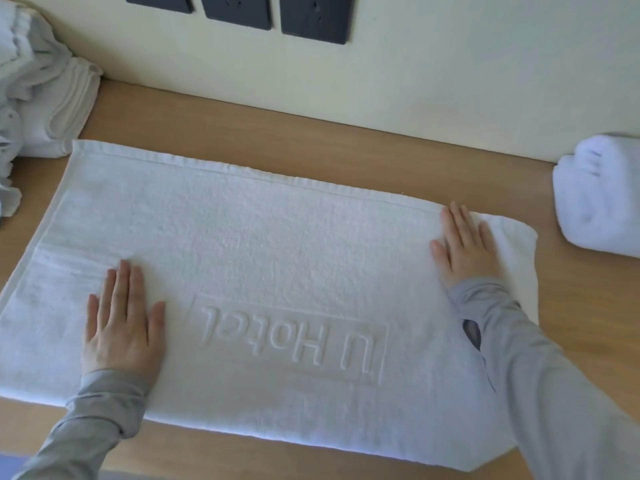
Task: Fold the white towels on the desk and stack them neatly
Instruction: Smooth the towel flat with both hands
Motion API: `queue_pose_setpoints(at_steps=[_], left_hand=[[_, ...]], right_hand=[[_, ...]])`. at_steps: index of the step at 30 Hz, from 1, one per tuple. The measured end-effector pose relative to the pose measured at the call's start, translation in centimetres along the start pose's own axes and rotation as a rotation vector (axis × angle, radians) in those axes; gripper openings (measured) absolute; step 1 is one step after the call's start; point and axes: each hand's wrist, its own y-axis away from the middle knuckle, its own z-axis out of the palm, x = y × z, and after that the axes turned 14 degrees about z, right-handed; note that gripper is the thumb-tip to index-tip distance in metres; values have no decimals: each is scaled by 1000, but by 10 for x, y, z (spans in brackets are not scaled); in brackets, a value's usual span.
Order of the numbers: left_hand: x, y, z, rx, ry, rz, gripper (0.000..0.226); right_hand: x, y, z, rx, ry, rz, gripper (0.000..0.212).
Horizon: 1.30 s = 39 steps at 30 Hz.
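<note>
A white towel (pixel 263 244) with raised "U Hotel" lettering lies flat across the wooden desk (pixel 588 299). My left hand (pixel 123 317) lies palm down on its left part, fingers straight. Flat on the towel's right end rests my right hand (pixel 465 245), fingers straight and pointing toward the wall. A folded white towel (pixel 599 199) sits at the desk's right edge. A loose heap of white towels (pixel 38 88) is piled at the far left.
A cream wall (pixel 415 84) runs along the back of the desk, carrying three dark socket plates (pixel 315 17). Bare wood shows between the flat towel and the wall, and along the near edge.
</note>
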Motion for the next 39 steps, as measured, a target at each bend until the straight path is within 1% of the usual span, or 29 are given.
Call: queue_pose_setpoints(at_steps=[3,5,6,8,10,11,12,14,16,18,21,23,27,30,32,33,35,37,39], left_hand=[[36,-2,-3,53,29,46,68],[84,-2,0,54,72,159,65],[112,0,4,32,90,235,64],[165,1,14,-29,120,372,62],[204,-2,23,-86,119,458,63],[215,-5,27,-102,99,484,64],[222,-8,30,-110,68,498,65],[226,-12,37,-119,14,494,65],[225,-11,42,-121,-12,476,64],[224,-9,46,-125,-21,473,62],[227,-8,50,-111,-19,473,62],[230,-10,50,-104,-22,471,62],[236,-14,49,-95,-21,467,61],[236,-12,49,-95,-18,459,60],[236,-12,50,-93,-17,454,60],[236,-12,50,-90,-15,452,60],[236,-11,51,-90,-12,451,60],[236,-12,53,-85,-15,456,60],[235,-12,55,-81,-12,458,60]], right_hand=[[-7,1,-3,-39,37,34,64],[-21,15,-7,-46,9,62,60],[-33,28,-7,-41,-36,38,60],[-58,65,-7,-29,-128,-120,56],[-72,104,-1,-8,-122,-361,53],[-69,116,2,-6,-91,-448,53],[-61,119,3,-21,-55,-504,53],[-34,106,3,-22,-16,-521,54],[2,80,1,-18,19,-442,57],[39,50,-3,-32,29,-317,59],[85,12,-6,-9,-71,-127,58],[100,-6,-5,-11,-138,-45,55],[99,-17,-4,16,-240,-6,55],[94,-14,-6,-13,-297,12,57],[91,-3,-9,-11,-477,95,62],[91,7,-10,0,-615,181,65],[95,35,-11,15,-896,427,63],[100,70,-10,62,-1087,662,47],[103,103,-9,108,-1145,782,26]])
